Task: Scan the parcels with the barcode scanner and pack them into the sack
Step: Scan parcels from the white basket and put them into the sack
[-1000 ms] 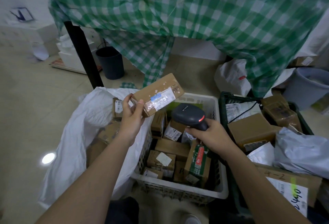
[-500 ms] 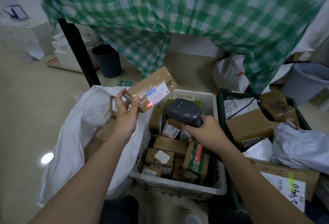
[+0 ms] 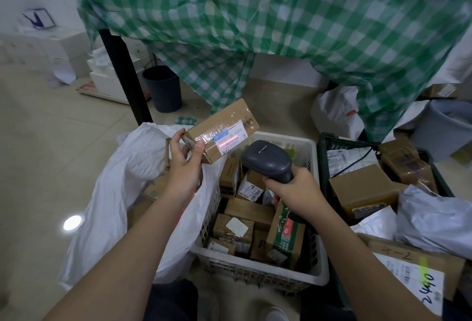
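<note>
My left hand holds a small brown cardboard parcel by its near end, above the gap between sack and basket. A red scan line lies across its white label. My right hand grips a dark grey barcode scanner, its head aimed at that label from just below right. The white sack stands open at the left with brown parcels inside. A white plastic basket in the middle holds several small boxed parcels.
A dark green crate at the right holds boxes and grey mailer bags; a labelled box lies in front of it. A table with a green checked cloth and a black leg stands behind. A dark bin stands beyond.
The red scanner light has spread from a dot on the parcel's corner to a line across its label. The scanner head has tilted up slightly toward the parcel.
</note>
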{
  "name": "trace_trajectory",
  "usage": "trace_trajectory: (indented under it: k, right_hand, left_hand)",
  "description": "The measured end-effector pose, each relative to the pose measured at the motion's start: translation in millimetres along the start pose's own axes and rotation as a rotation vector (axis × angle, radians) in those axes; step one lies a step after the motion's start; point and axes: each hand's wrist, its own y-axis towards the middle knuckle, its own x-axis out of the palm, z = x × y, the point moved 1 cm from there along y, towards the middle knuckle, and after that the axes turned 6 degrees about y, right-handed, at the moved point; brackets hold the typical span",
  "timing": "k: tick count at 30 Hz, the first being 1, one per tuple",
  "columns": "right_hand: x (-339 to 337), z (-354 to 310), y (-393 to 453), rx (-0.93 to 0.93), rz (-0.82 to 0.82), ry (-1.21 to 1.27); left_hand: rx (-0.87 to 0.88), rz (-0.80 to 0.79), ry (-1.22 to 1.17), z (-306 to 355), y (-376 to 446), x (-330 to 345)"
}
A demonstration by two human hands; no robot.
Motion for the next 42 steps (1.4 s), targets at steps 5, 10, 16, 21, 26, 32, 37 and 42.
trace_trajectory:
  k: [5,10,16,21,26,32,37,42]
  right_hand:
    - [15,-8,1,-0.052,-0.006,0.079]
    - [41,-7,15,-0.086,0.099,0.006]
    - [76,1,30,-0.053,0.121,-0.121]
    - [91,9,46,-0.017,0.13,-0.167]
    - [85,8,57,-0.018,0.178,-0.101]
    - [66,7,53,0.001,0.191,-0.123]
    - [46,16,49,0.008,0.192,-0.132]
    - [15,19,26,0.065,0.236,-0.124]
  left_hand:
    - [-0.005,0.041,-0.001,3,-4,-19]
    - [0.001,0.248,0.006,16,-13,-59]
    - [-0.029,0.483,0.126,3,-16,-124]
    - [-0.199,0.409,0.276,-30,-7,-154]
    - [-0.205,0.169,0.447,-53,21,-134]
    - [-0.206,-0.265,0.767,-156,78,-111]
    - [-0.171,-0.066,0.446,-41,34,-81]
    - [0.012,-0.018,0.557,-20,17,-54]
